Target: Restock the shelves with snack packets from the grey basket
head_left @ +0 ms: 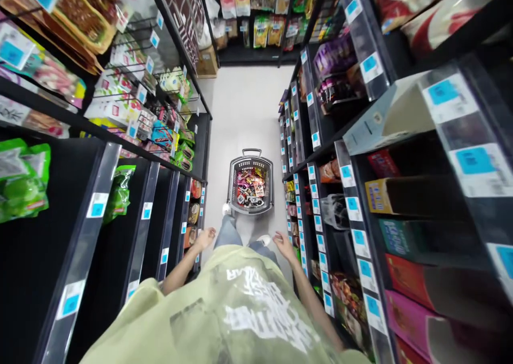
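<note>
On the floor just ahead of my feet stands a dark grey shopping basket (272,190), its handle at the far end. Small colourful snack packets (250,185) lie inside it. Beside the left shelves, my left hand (206,239) hangs open at hip height and holds nothing. My right hand (282,244) hangs on the other side, near the right shelf's price tags, its fingers loosely apart and nothing in them. Neither hand touches the basket.
Tall black shelves line both sides of a narrow aisle. Candy bags (24,179) sit on the left, open cartons (406,276) on the right. A cardboard box (207,62) and a shelf of hanging packets (267,31) stand at the far end of the pale floor (248,107).
</note>
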Action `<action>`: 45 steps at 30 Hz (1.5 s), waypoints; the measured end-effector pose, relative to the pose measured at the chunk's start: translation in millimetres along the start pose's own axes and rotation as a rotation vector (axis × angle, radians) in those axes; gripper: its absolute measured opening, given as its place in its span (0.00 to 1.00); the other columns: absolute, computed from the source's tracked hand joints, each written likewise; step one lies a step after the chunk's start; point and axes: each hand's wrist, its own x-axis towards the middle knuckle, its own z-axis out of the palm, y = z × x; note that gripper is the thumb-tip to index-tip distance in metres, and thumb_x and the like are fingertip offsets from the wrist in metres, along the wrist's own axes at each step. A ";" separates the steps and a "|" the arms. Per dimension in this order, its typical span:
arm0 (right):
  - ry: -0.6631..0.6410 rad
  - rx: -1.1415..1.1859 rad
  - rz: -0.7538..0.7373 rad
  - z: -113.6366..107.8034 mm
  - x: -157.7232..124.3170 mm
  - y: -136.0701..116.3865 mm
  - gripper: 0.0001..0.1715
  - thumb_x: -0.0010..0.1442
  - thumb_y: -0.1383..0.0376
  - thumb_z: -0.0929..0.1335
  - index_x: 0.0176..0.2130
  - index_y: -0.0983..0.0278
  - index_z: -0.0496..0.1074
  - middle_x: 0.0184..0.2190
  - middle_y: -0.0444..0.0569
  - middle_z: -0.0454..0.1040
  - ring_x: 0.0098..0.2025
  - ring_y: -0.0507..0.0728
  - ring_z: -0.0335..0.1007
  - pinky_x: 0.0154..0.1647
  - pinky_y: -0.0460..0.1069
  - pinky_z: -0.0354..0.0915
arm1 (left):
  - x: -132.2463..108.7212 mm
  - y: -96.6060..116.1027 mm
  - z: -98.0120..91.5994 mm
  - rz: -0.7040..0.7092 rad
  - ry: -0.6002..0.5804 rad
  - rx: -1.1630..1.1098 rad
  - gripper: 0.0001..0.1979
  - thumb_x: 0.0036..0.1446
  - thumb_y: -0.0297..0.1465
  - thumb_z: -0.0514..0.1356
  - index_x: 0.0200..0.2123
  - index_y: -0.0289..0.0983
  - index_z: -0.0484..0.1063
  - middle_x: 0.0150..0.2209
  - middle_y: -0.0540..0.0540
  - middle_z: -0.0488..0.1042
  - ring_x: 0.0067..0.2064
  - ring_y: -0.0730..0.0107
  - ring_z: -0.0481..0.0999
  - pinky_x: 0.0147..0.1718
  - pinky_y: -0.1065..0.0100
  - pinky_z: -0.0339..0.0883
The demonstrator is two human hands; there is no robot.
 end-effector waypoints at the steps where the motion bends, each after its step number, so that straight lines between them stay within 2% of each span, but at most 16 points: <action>1: 0.017 0.022 0.002 7.9 15.3 -12.7 0.21 0.51 0.59 0.72 0.45 0.63 0.74 0.40 0.51 0.80 0.38 0.60 0.78 0.44 0.54 0.72 | 4.4 2.3 2.7 0.033 -0.024 -0.007 0.15 0.67 0.38 0.58 0.49 0.34 0.72 0.46 0.44 0.76 0.46 0.62 0.77 0.47 0.58 0.73; 4: 0.084 0.086 0.032 37.9 57.0 -47.4 0.29 0.50 0.55 0.70 0.50 0.66 0.71 0.46 0.56 0.78 0.43 0.61 0.78 0.40 0.53 0.73 | 27.9 8.3 1.7 0.191 -0.131 -0.006 0.12 0.66 0.34 0.57 0.49 0.35 0.72 0.50 0.43 0.75 0.50 0.61 0.75 0.51 0.57 0.70; 8: 0.180 0.090 0.102 84.3 103.1 -78.2 0.33 0.54 0.52 0.67 0.54 0.67 0.68 0.48 0.60 0.77 0.46 0.61 0.77 0.38 0.51 0.73 | 81.7 -6.1 -31.5 0.316 -0.221 0.013 0.13 0.64 0.27 0.54 0.51 0.39 0.71 0.53 0.44 0.74 0.54 0.64 0.73 0.55 0.63 0.65; 10: 0.203 0.029 0.129 105.5 125.3 -84.7 0.35 0.54 0.52 0.68 0.55 0.69 0.67 0.50 0.62 0.76 0.48 0.62 0.76 0.41 0.53 0.73 | 118.1 -18.7 -54.2 0.325 -0.232 0.014 0.16 0.62 0.26 0.53 0.52 0.40 0.69 0.55 0.43 0.73 0.55 0.64 0.72 0.56 0.66 0.64; 13: 0.180 -0.119 0.127 131.7 162.9 -84.2 0.37 0.53 0.56 0.69 0.57 0.71 0.66 0.54 0.65 0.73 0.54 0.64 0.72 0.52 0.56 0.69 | 181.4 -33.0 -78.9 0.331 -0.233 -0.009 0.18 0.60 0.26 0.54 0.53 0.39 0.68 0.55 0.42 0.71 0.54 0.63 0.73 0.56 0.66 0.64; 15: 0.124 -0.232 0.099 146.6 193.3 -77.3 0.36 0.52 0.59 0.70 0.58 0.71 0.67 0.57 0.64 0.71 0.59 0.65 0.67 0.60 0.58 0.64 | 227.8 -36.2 -83.5 0.324 -0.222 -0.038 0.19 0.59 0.25 0.54 0.54 0.38 0.67 0.55 0.42 0.70 0.53 0.62 0.74 0.55 0.65 0.65; 17: 0.055 -0.348 0.069 161.0 229.3 -63.9 0.35 0.54 0.62 0.69 0.59 0.70 0.67 0.60 0.63 0.68 0.63 0.65 0.62 0.64 0.58 0.58 | 277.5 -34.2 -76.1 0.310 -0.207 -0.070 0.19 0.58 0.24 0.54 0.54 0.36 0.67 0.54 0.40 0.70 0.52 0.62 0.74 0.54 0.65 0.66; 19: -0.011 -0.460 0.052 175.8 270.9 -42.8 0.37 0.55 0.64 0.68 0.62 0.70 0.64 0.63 0.63 0.64 0.66 0.66 0.57 0.67 0.59 0.53 | 331.0 -28.1 -55.6 0.297 -0.201 -0.105 0.19 0.57 0.23 0.55 0.52 0.35 0.68 0.51 0.41 0.72 0.51 0.62 0.75 0.54 0.65 0.67; 21: -0.078 -0.559 0.046 190.2 316.7 -14.6 0.42 0.55 0.66 0.69 0.66 0.68 0.59 0.67 0.63 0.58 0.69 0.68 0.51 0.69 0.61 0.49 | 388.2 -19.8 -22.2 0.284 -0.202 -0.140 0.18 0.56 0.21 0.55 0.51 0.35 0.69 0.49 0.41 0.73 0.51 0.63 0.75 0.54 0.65 0.67; 25: -0.259 -0.765 -0.027 212.7 410.2 50.6 0.51 0.53 0.66 0.72 0.70 0.57 0.51 0.73 0.53 0.45 0.73 0.70 0.36 0.70 0.67 0.37 | 502.5 -5.3 69.8 0.215 -0.185 -0.186 0.22 0.58 0.22 0.55 0.56 0.31 0.66 0.55 0.36 0.69 0.56 0.60 0.72 0.59 0.63 0.64; 28: -0.411 -1.032 -0.164 219.5 465.7 95.3 0.49 0.59 0.61 0.69 0.72 0.54 0.46 0.74 0.52 0.39 0.73 0.70 0.33 0.68 0.70 0.39 | 572.2 -1.7 138.6 0.162 -0.183 -0.204 0.33 0.55 0.22 0.59 0.64 0.30 0.57 0.61 0.32 0.61 0.63 0.54 0.65 0.62 0.59 0.60; 31: -0.591 -1.176 -0.253 217.8 496.1 131.3 0.48 0.60 0.60 0.70 0.71 0.51 0.46 0.73 0.52 0.44 0.72 0.71 0.36 0.65 0.72 0.46 | 618.7 -1.1 190.7 0.152 -0.216 -0.221 0.46 0.50 0.24 0.67 0.69 0.33 0.48 0.68 0.31 0.50 0.68 0.45 0.55 0.63 0.55 0.58; 33: -0.637 -1.216 -0.242 214.2 503.8 149.0 0.46 0.60 0.61 0.70 0.70 0.51 0.49 0.71 0.54 0.50 0.70 0.71 0.41 0.62 0.72 0.52 | 636.8 1.7 215.7 0.171 -0.243 -0.215 0.51 0.47 0.26 0.70 0.69 0.36 0.46 0.69 0.31 0.47 0.68 0.42 0.55 0.61 0.55 0.60; 36: -0.619 -1.260 -0.171 210.3 507.3 165.2 0.36 0.62 0.62 0.68 0.67 0.54 0.57 0.68 0.57 0.54 0.66 0.74 0.47 0.56 0.71 0.59 | 646.9 11.9 243.1 0.140 -0.212 -0.164 0.50 0.46 0.28 0.71 0.68 0.37 0.48 0.66 0.31 0.50 0.64 0.45 0.61 0.55 0.58 0.66; 40: -0.669 -1.306 -0.175 208.0 512.4 173.6 0.24 0.66 0.67 0.62 0.61 0.58 0.65 0.66 0.58 0.56 0.63 0.75 0.51 0.53 0.68 0.63 | 636.7 24.9 267.4 0.068 -0.136 -0.111 0.41 0.49 0.29 0.69 0.64 0.36 0.56 0.62 0.32 0.56 0.61 0.47 0.62 0.50 0.58 0.69; 45: -0.800 -1.277 -0.252 198.6 510.6 177.9 0.23 0.67 0.71 0.59 0.58 0.58 0.67 0.62 0.57 0.61 0.59 0.66 0.59 0.47 0.55 0.69 | 614.6 25.2 282.0 0.227 -0.209 -0.065 0.23 0.52 0.28 0.65 0.53 0.38 0.70 0.59 0.38 0.61 0.60 0.50 0.60 0.56 0.57 0.64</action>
